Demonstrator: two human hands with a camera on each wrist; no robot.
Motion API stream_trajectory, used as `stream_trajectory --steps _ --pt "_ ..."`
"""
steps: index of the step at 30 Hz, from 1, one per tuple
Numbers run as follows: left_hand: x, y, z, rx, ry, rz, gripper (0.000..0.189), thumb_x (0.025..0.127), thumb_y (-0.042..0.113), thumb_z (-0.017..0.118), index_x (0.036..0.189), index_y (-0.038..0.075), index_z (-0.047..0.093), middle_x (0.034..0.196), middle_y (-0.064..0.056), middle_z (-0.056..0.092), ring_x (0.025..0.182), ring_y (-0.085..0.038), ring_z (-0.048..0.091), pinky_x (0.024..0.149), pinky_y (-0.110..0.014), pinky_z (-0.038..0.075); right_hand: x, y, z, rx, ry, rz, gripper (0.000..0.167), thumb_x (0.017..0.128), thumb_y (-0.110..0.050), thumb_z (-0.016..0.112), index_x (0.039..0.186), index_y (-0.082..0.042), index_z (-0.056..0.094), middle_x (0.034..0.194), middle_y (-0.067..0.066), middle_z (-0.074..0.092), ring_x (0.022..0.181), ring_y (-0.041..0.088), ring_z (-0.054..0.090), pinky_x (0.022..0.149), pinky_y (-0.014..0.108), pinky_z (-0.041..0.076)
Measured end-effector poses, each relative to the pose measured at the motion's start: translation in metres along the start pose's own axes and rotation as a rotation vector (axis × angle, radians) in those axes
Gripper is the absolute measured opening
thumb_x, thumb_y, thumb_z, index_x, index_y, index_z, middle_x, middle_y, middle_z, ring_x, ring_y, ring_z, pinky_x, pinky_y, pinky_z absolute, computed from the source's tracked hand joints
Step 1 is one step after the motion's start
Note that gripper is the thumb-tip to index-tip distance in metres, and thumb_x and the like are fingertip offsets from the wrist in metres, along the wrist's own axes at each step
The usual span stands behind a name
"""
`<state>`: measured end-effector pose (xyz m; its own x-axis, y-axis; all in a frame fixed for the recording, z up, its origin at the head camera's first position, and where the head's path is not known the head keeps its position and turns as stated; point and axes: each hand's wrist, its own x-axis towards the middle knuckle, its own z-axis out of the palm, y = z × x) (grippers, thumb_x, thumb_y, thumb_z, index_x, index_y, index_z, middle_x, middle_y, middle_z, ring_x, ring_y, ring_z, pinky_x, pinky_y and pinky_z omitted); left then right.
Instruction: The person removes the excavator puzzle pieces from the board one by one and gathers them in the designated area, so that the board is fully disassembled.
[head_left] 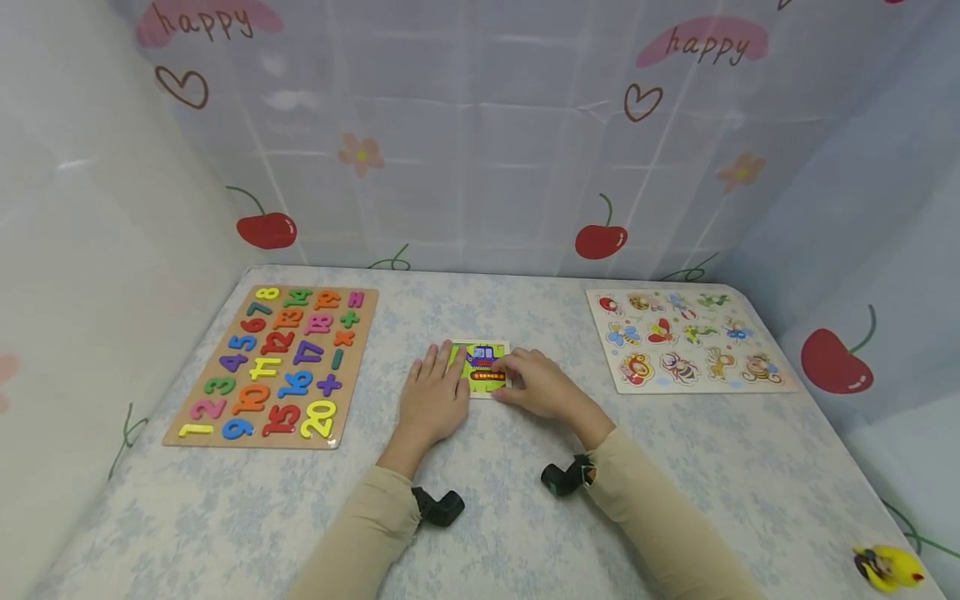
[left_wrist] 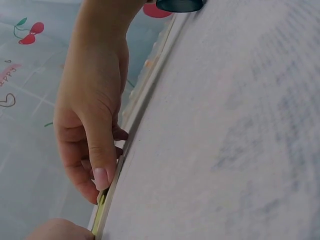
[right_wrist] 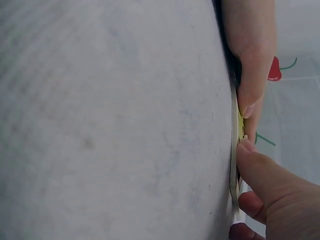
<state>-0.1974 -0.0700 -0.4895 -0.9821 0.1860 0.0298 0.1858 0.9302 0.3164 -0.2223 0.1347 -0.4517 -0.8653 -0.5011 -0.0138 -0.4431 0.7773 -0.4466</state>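
A small square puzzle (head_left: 483, 350) with a purple digger on a yellow-green ground lies mid-table, in a pale frame. My left hand (head_left: 433, 398) lies flat over its left edge, fingers straight and pointing away. On the right side, my right hand (head_left: 540, 383) has thumb and forefinger bent together at the picture, pinching a puzzle piece (left_wrist: 101, 198) whose edge tips slightly up from the frame. Most of that piece is hidden by the fingers. In the right wrist view, the thumb tip presses at the puzzle's upper edge, close to the left hand's thumb.
At left lies a wooden number board (head_left: 292, 367) with coloured digits. A white insect puzzle board (head_left: 682, 342) lies at back right. Near the front right corner sits a yellow toy duck (head_left: 888, 568). A cherry-patterned curtain (head_left: 480, 167) hangs behind the table.
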Motion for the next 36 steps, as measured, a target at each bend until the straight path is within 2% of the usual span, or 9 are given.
stream_trajectory --steps 14,24,31,36 --pt "0.0003 0.0016 -0.0006 -0.014 0.008 -0.004 0.057 0.105 0.041 0.025 0.160 0.026 0.020 0.169 0.000 0.012 0.157 -0.025 0.006 0.128 -0.048 0.007 0.0002 0.0024 -0.0015 0.004 -0.007 -0.003 0.047 0.090 -0.037 0.073 0.131 -0.015 0.065 0.095 -0.002 0.058 0.088 0.015 0.048 0.078 0.031 0.041" --pt "-0.0010 0.0019 -0.0013 -0.025 0.013 -0.006 0.057 0.105 0.041 0.026 0.160 0.025 0.021 0.168 0.000 0.013 0.156 -0.025 0.008 0.128 -0.048 0.008 -0.0007 0.0042 -0.0033 0.063 -0.033 -0.016 0.042 0.091 -0.033 0.072 0.129 -0.014 0.068 0.104 -0.001 0.060 0.087 0.013 0.047 0.075 0.028 0.041" --pt "-0.0004 0.0013 -0.0008 -0.020 0.008 -0.012 0.057 0.105 0.041 0.026 0.160 0.026 0.021 0.168 0.000 0.014 0.156 -0.024 0.007 0.128 -0.048 0.008 0.0002 0.0038 -0.0031 0.077 -0.035 -0.016 0.041 0.089 -0.029 0.075 0.126 -0.013 0.066 0.109 0.000 0.060 0.092 0.015 0.049 0.080 0.030 0.042" --pt "-0.0009 0.0008 -0.0002 -0.022 0.010 -0.014 0.057 0.105 0.040 0.026 0.160 0.026 0.021 0.168 0.000 0.014 0.156 -0.024 0.007 0.128 -0.047 0.007 0.0026 0.0043 -0.0020 0.138 -0.039 0.011 0.038 0.087 -0.027 0.077 0.120 -0.013 0.065 0.106 0.000 0.058 0.096 0.016 0.050 0.084 0.032 0.043"
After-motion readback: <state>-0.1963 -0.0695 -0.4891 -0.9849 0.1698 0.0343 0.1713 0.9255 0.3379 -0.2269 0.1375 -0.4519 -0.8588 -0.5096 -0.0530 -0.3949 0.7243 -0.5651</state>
